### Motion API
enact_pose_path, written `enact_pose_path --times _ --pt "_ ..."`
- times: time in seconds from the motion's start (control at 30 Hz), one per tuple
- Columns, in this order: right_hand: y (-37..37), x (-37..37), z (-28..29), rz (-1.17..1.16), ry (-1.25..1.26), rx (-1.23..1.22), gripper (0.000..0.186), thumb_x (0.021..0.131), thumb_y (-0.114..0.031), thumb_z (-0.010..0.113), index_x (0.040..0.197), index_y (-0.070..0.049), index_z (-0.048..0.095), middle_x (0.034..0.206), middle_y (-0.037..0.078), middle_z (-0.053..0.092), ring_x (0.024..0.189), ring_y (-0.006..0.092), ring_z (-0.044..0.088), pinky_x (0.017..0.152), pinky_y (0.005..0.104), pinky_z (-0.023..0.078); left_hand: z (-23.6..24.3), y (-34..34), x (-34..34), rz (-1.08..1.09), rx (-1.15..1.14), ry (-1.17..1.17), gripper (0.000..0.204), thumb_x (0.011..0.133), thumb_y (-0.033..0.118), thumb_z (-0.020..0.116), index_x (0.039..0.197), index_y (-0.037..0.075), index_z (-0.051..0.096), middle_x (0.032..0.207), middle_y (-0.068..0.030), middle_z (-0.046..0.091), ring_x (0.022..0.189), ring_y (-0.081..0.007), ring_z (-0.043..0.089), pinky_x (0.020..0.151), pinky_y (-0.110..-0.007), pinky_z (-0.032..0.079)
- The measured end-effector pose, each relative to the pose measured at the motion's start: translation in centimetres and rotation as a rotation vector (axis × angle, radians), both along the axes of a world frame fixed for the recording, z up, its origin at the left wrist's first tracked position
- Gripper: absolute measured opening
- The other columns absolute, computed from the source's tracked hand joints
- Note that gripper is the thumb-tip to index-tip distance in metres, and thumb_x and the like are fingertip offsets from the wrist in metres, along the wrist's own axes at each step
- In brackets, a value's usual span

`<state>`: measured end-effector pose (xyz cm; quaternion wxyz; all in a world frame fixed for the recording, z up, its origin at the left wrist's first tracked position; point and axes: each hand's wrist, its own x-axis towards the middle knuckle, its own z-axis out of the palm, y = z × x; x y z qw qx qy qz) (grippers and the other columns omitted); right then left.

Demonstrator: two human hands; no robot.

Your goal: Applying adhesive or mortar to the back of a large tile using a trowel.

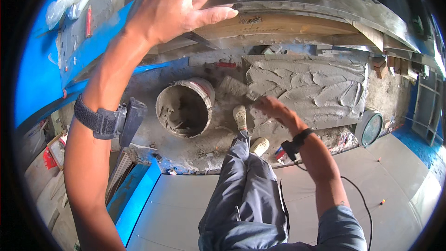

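Note:
My right hand point(268, 106) is closed on the handle of a trowel point(233, 87), somewhat blurred. Its blade is smeared with grey mortar and points left, between the bucket and the coated panel. Wet grey mortar with ridged trowel marks covers a rectangular panel point(306, 88) that lies low down, right of centre. To the left stands a round bucket point(210, 94) with mortar inside and along its rim. My left hand point(169, 7) is raised at the upper left with thumb and fingers apart, beside a large slab's edge; whether it touches the slab I cannot tell.
A large slab point(297, 10) on wooden boards spans the far side. A second bucket point(371, 128) stands right of the mortared panel. Blue framing point(42, 69) edges the left. Pale tiles point(183, 200) lie around my legs, and a black cable point(364, 202) runs along my right side.

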<state>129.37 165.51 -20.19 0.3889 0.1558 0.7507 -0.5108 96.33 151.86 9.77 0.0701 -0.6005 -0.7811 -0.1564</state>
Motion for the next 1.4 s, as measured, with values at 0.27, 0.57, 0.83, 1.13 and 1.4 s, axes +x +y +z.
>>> enact_pose_path --times 0.27,0.57,0.83,1.13,1.4 --pt "7.6 -1.5 3.3 0.324 0.229 0.377 0.043 0.09 -0.045 0.055 0.1 -0.004 0.065 0.088 0.016 0.069 0.084 0.0325 0.067 0.069 0.0438 0.052 -0.1 -0.3 0.1 -0.02 0.055 0.079 0.086 0.076 0.056 0.071 0.133 -0.002 0.045 0.127 -0.0221 0.053 0.12 -0.0362 0.051 0.103 -0.042 0.041" --pt "-6.7 11.1 -2.8 0.656 0.004 0.312 0.04 0.086 -0.046 0.057 0.098 -0.01 0.069 0.092 0.014 0.07 0.089 0.0324 0.068 0.075 0.0474 0.053 0.1 0.3 1.2 -0.008 0.04 -0.069 0.081 0.075 0.048 0.076 0.132 -0.002 0.047 0.121 -0.0195 0.055 0.113 -0.0307 0.055 0.097 -0.038 0.044" --pt "-9.4 21.6 1.3 0.011 0.078 0.122 0.049 0.089 -0.051 0.053 0.099 -0.003 0.062 0.086 0.023 0.065 0.082 0.0404 0.063 0.069 0.0488 0.048 -0.5 -1.1 -0.8 -0.015 -0.038 -0.022 0.073 0.084 0.045 0.068 0.142 0.007 0.043 0.14 -0.0156 0.048 0.131 -0.0306 0.045 0.108 -0.041 0.036" --pt "-8.8 34.0 -6.6 -0.874 0.082 0.131 0.035 0.093 -0.03 0.057 0.106 0.002 0.053 0.094 0.02 0.059 0.091 0.0305 0.058 0.082 0.04 0.045 -0.6 0.1 -1.3 -0.038 -0.241 0.125 0.067 0.094 0.039 0.056 0.147 0.004 0.033 0.149 -0.017 0.038 0.135 -0.0289 0.041 0.111 -0.037 0.032" --pt "-14.9 31.5 -12.3 -1.128 0.15 0.027 0.039 0.094 -0.034 0.056 0.11 0.002 0.052 0.102 0.021 0.06 0.101 0.0339 0.057 0.087 0.0391 0.044 -0.5 0.0 -3.7 -0.088 -0.287 0.142 0.069 0.097 0.044 0.049 0.148 0.002 0.03 0.151 -0.0163 0.034 0.137 -0.028 0.037 0.112 -0.037 0.03"
